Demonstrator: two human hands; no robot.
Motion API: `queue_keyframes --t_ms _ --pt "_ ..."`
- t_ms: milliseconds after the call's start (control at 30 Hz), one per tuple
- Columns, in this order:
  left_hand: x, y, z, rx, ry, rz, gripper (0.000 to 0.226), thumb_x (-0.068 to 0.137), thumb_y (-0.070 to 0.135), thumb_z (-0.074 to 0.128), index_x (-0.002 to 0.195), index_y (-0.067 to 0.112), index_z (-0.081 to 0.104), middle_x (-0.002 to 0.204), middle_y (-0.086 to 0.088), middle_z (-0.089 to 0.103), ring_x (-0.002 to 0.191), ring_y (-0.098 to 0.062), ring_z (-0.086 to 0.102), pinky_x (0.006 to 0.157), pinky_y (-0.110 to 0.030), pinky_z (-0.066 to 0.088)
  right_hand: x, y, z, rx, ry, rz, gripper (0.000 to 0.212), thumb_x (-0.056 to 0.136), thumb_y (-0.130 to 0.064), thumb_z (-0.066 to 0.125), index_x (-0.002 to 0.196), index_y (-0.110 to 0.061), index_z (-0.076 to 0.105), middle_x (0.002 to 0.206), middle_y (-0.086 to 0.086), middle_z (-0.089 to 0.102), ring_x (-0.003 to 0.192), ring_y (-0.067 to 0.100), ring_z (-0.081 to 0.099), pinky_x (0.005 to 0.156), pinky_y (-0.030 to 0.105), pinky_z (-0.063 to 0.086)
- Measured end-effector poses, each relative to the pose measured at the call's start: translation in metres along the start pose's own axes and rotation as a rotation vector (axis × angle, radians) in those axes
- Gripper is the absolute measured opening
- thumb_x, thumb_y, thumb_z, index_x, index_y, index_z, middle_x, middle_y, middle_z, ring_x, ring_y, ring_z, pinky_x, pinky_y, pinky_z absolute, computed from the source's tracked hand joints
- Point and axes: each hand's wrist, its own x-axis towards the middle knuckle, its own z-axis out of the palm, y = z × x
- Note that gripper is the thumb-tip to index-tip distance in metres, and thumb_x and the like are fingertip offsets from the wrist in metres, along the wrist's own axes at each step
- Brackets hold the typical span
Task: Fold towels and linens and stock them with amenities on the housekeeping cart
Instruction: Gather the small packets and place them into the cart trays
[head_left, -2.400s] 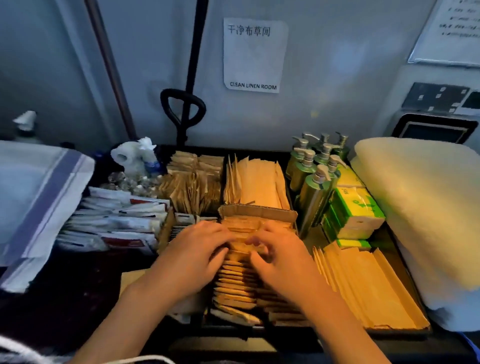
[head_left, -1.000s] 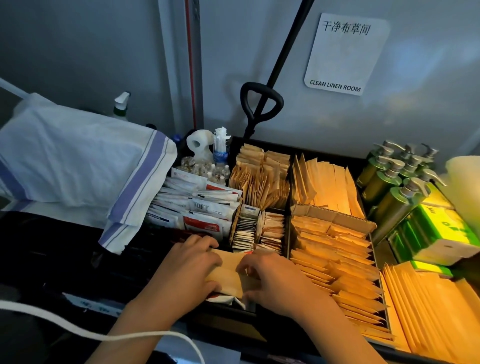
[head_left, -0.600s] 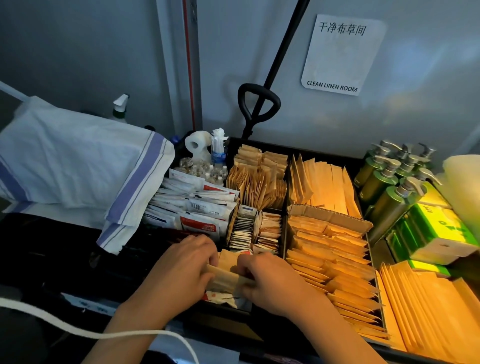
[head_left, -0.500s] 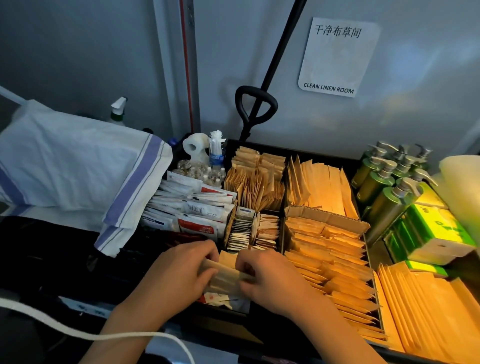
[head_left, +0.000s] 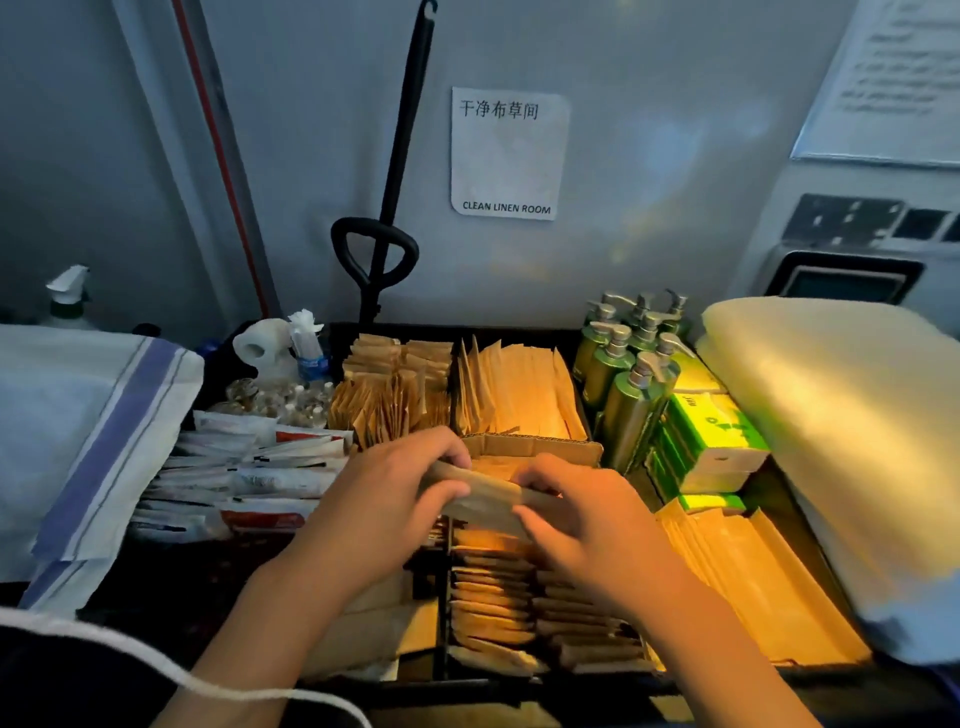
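Both hands hold one small stack of brown paper amenity packets (head_left: 480, 496) just above the cardboard box (head_left: 535, 448) of the same packets in the cart's top tray. My left hand (head_left: 384, 506) grips the stack's left end, thumb below and fingers over the top. My right hand (head_left: 576, 519) grips its right end. More brown packets (head_left: 498, 608) lie in rows below the hands.
A blue-striped white cloth (head_left: 78, 431) lies at the left, white sachets (head_left: 244, 473) beside it. Green pump bottles (head_left: 631, 374) and green boxes (head_left: 711, 441) stand at the right, then a folded cream towel (head_left: 841, 441). A black handle (head_left: 374, 254) leans on the wall.
Both hands have carried the packet stack from the front-left compartment up and right, over the cardboard box of packets. The camera has swung right, bringing the cream towel into view.
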Motion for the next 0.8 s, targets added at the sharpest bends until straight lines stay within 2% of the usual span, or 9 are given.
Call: queue_keyframes --t_ms 133,233,333,367,433,567,733,800 --pt "0.035 0.036 0.041 -0.043 -0.067 0.118 0.017 0.095 0.037 0.067 0.106 0.044 0.056 0.098 0.027 0.060 0.095 0.004 0.057 0.078 -0.026 0.051 -0.034 0.042 -0.021 0.007 0.084 0.158 0.018 0.092 -0.040 0.070 0.108 -0.038 0.060 0.101 -0.021 0.069 0.093 0.004 0.064 0.079 0.028 0.055" --pt "0.056 0.065 0.074 -0.028 -0.125 0.218 0.026 0.094 0.035 0.070 0.115 0.045 0.057 0.110 0.028 0.059 0.106 0.003 0.055 0.091 -0.024 0.051 -0.065 0.076 -0.034 0.000 0.131 0.260 0.019 0.090 -0.038 0.071 0.108 -0.039 0.062 0.097 -0.021 0.070 0.090 0.003 0.063 0.074 0.022 0.052" --pt "0.071 0.090 0.103 0.007 -0.157 0.326 0.042 0.095 0.034 0.069 0.133 0.043 0.052 0.131 0.027 0.051 0.124 0.006 0.045 0.103 -0.011 0.035 -0.094 0.109 -0.044 0.006 0.187 0.394 0.016 0.090 -0.035 0.070 0.104 -0.039 0.064 0.094 -0.021 0.068 0.088 0.002 0.062 0.076 0.028 0.053" --pt "0.075 0.096 0.111 0.014 -0.171 0.351 0.045 0.095 0.035 0.068 0.136 0.043 0.050 0.135 0.028 0.048 0.126 0.007 0.041 0.103 -0.008 0.030 -0.103 0.119 -0.046 0.012 0.205 0.444 0.016 0.090 -0.034 0.070 0.104 -0.039 0.065 0.093 -0.021 0.068 0.088 0.002 0.063 0.076 0.030 0.055" --pt "0.082 0.108 0.125 0.026 -0.207 0.394 0.047 0.095 0.036 0.067 0.137 0.044 0.049 0.137 0.030 0.043 0.128 0.008 0.039 0.102 -0.006 0.031 -0.116 0.137 -0.048 0.022 0.249 0.524 0.015 0.091 -0.032 0.069 0.104 -0.039 0.065 0.091 -0.021 0.068 0.085 0.001 0.064 0.073 0.029 0.056" --pt "0.089 0.125 0.149 0.046 -0.278 0.448 0.046 0.095 0.035 0.067 0.136 0.046 0.050 0.136 0.029 0.043 0.128 0.006 0.042 0.106 -0.022 0.044 -0.131 0.158 -0.043 -0.026 0.302 0.617 0.016 0.093 -0.033 0.066 0.104 -0.043 0.060 0.082 -0.025 0.062 0.073 -0.005 0.060 0.057 0.015 0.045" --pt "0.094 0.128 0.174 0.127 -0.329 0.434 0.046 0.097 0.035 0.065 0.139 0.045 0.049 0.138 0.026 0.044 0.129 0.002 0.041 0.106 -0.023 0.043 -0.129 0.168 -0.029 -0.022 0.329 0.699 0.023 0.093 -0.034 0.068 0.115 -0.037 0.062 0.095 -0.016 0.068 0.077 0.002 0.061 0.067 0.020 0.052" --pt "0.094 0.126 0.184 0.150 -0.352 0.425 0.044 0.097 0.035 0.064 0.138 0.045 0.050 0.139 0.026 0.044 0.129 0.000 0.042 0.105 -0.024 0.043 -0.125 0.171 -0.026 -0.042 0.333 0.708 0.023 0.093 -0.034 0.069 0.116 -0.036 0.063 0.097 -0.015 0.070 0.079 0.003 0.060 0.066 0.019 0.050"
